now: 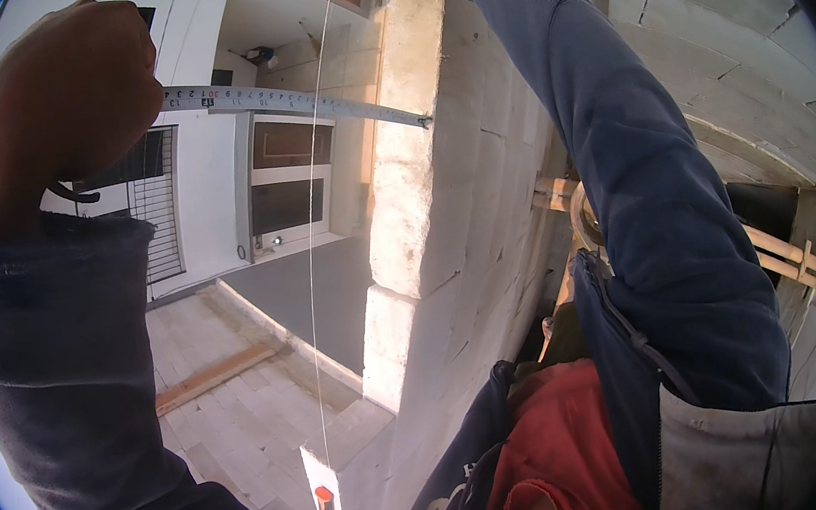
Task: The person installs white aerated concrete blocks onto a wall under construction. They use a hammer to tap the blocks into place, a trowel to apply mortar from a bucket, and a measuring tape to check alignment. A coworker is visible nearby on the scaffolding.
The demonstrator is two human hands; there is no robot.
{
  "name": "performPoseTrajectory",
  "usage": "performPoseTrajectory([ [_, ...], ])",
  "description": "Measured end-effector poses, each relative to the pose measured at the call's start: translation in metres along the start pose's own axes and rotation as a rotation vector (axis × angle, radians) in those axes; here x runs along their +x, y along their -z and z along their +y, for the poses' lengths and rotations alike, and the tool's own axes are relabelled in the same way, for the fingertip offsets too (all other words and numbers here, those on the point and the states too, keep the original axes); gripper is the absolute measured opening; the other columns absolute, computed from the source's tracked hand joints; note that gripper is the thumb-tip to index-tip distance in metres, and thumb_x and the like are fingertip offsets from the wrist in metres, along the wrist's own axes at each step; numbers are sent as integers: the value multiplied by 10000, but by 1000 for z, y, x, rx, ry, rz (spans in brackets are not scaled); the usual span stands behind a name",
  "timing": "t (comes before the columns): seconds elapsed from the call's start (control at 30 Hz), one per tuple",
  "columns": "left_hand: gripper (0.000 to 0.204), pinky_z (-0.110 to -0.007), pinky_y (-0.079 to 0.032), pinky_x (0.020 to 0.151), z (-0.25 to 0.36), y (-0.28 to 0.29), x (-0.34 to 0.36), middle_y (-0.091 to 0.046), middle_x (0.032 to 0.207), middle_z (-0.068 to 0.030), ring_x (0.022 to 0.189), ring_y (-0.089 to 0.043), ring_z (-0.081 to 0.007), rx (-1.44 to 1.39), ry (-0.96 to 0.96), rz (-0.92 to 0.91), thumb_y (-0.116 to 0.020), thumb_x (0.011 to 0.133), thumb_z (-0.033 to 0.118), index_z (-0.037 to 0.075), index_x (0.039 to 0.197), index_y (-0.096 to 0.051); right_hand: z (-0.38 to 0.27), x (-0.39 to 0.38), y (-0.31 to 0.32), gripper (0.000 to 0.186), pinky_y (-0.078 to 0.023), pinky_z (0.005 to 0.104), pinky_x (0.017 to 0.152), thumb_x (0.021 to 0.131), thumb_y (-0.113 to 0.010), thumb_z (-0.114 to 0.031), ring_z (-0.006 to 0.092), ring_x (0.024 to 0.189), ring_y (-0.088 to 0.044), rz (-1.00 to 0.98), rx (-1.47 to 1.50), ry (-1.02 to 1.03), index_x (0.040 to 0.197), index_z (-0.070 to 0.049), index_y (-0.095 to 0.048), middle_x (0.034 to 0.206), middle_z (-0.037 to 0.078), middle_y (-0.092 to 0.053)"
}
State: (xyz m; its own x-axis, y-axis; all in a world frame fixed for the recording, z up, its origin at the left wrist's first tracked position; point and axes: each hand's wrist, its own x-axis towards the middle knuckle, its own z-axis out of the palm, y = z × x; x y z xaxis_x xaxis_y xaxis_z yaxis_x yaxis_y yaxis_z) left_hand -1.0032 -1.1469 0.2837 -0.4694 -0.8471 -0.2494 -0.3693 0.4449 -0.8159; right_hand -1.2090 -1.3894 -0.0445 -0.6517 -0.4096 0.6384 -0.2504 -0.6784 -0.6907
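Note:
My left hand (pixel 58 93), raised at the upper left, is closed in a fist around a tape measure whose case is hidden by the fingers. A dark curved loop (pixel 74 193) shows below the hand. The tape measure's blade (pixel 295 101) runs out rightward, and its hooked end meets the edge of the pale block wall (pixel 402 205). A thin white string (pixel 313 155) stretches lengthwise beside the wall and crosses the blade in this view. My right arm (pixel 604 122) reaches up past the top edge, and the right hand is out of sight.
An orange-ended tool (pixel 325 506) rests at the wall's lower end, near the string. Left of the wall lie a lower block surface (pixel 241 375) with a wooden plank (pixel 215 376) and a white building with windows (pixel 286 203). Wooden poles (pixel 791 257) stand behind my right arm.

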Motion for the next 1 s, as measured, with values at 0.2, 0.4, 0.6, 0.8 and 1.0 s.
performPoseTrajectory([
  [0.2, 80, -432, -623, 916, -2, -1, 5, -776, 1047, -183, 944, -747, -293, 39, -12, 46, -771, 875, 13, 3, 951, -793, -2, 0, 8, 150, -522, 387, 819, 1026, -571, -172, 247, 899, -673, -40, 119, -17, 1058, -53, -656, 951, 129, -704],
  [0.4, 99, -423, -625, 910, 4, 1, 7, -787, 1006, -177, 948, -750, -293, 61, -26, 15, -776, 867, 14, -9, 958, -808, 2, 0, 10, 129, -526, 325, 742, 1009, -579, -137, 185, 841, -674, -31, 254, -119, 1059, -57, -667, 917, 89, -711],
  [0.6, 101, -405, -617, 887, 5, 6, 3, -789, 996, -171, 908, -743, -282, 153, -182, -13, -746, 876, 8, -6, 951, -812, 6, 1, 11, 155, -535, 332, 739, 1025, -589, -141, 177, 838, -664, -5, 131, 89, 1125, -68, -681, 953, 63, -708],
  [0.8, 103, -407, -615, 898, 11, 1, 4, -784, 1001, -166, 925, -739, -286, 85, 65, -135, -742, 882, 5, -5, 959, -811, 9, -7, 11, 156, -508, 292, 678, 1042, -615, -143, 99, 836, -625, -35, 471, -291, 1170, -99, -691, 955, 9, -676],
  [1.0, 79, -415, -605, 944, -2, -5, 0, -766, 1100, -148, 1006, -728, -286, 192, -141, -1, -794, 901, 49, 1, 962, -805, 18, -7, 16, 223, -503, 279, 686, 1030, -638, -119, 94, 820, -617, -142, 365, -205, 1243, -111, -703, 1001, 8, -698],
])
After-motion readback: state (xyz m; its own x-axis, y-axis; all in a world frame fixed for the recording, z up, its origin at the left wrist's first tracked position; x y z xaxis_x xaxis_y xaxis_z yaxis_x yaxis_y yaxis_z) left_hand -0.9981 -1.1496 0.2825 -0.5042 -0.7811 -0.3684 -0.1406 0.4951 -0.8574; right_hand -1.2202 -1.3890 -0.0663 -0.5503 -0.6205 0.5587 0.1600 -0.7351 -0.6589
